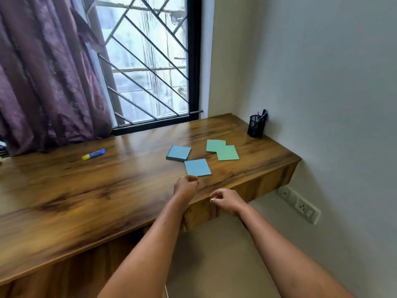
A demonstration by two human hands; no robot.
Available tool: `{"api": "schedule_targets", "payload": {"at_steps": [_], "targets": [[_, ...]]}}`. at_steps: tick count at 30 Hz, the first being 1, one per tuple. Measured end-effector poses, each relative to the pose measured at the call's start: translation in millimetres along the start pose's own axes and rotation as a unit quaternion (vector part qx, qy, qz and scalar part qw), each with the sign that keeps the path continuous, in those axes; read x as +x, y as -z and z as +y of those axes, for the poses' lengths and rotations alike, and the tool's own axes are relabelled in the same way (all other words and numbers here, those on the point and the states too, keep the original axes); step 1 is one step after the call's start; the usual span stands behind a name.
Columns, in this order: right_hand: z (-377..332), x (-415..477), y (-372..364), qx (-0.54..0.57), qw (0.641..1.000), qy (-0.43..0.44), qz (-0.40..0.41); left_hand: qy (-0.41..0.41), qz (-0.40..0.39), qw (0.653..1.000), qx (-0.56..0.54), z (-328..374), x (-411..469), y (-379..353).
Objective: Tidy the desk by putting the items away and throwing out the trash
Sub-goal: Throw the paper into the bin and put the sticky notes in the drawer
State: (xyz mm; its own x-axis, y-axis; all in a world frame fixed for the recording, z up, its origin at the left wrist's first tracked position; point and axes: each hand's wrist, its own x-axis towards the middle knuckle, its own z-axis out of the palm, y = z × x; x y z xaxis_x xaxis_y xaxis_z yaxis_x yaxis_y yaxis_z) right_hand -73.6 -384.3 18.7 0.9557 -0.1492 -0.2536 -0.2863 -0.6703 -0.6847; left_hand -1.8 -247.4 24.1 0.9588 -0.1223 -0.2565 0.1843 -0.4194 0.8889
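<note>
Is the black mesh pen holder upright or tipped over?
Upright: the pen holder stands on its base at the desk's far right corner, pens sticking up from its top.

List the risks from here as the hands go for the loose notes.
1. The loose blue note lies near the front edge of the desk, just beyond the left hand; a careless sweep could push it onto the floor.
2. The two green notes overlap, so lifting one may drag the other.
3. The glue stick lies far left by the curtain and is easily overlooked.
</note>
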Motion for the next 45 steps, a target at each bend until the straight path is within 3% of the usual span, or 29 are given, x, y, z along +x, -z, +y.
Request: {"api": "schedule_targets", "payload": {"at_steps": [10, 14, 24, 32, 35, 39, 45], "targets": [[56, 140, 91, 0.057, 0.992, -0.064, 0.087, 0.059, -0.01, 0.993, -0.099, 40, 97, -72], [82, 201, 120, 0.06, 0.989, -0.088, 0.106, 0.061, 0.004, 0.996, -0.066, 52, 138, -109], [105, 269, 129, 0.08, 0.995, -0.044, 0.032, 0.104, 0.022, 0.993, 0.054, 65, 190, -171], [107, 280, 135, 0.278, 0.951, -0.133, 0.013, 0.168, 0.088, 0.969, -0.16, 79, 190, -180], [103, 276, 140, 0.352, 0.925, -0.135, -0.033, 0.148, 0.106, 0.968, -0.172, 84, 188, -179], [92, 276, 143, 0.366, 0.923, -0.112, -0.041, 0.116, 0.138, 0.965, -0.192, 86, 191, -172], [62, 297, 156, 0.292, 0.955, -0.027, -0.05, 0.102, 0.18, 0.935, -0.288, 97, 209, -159]]}}
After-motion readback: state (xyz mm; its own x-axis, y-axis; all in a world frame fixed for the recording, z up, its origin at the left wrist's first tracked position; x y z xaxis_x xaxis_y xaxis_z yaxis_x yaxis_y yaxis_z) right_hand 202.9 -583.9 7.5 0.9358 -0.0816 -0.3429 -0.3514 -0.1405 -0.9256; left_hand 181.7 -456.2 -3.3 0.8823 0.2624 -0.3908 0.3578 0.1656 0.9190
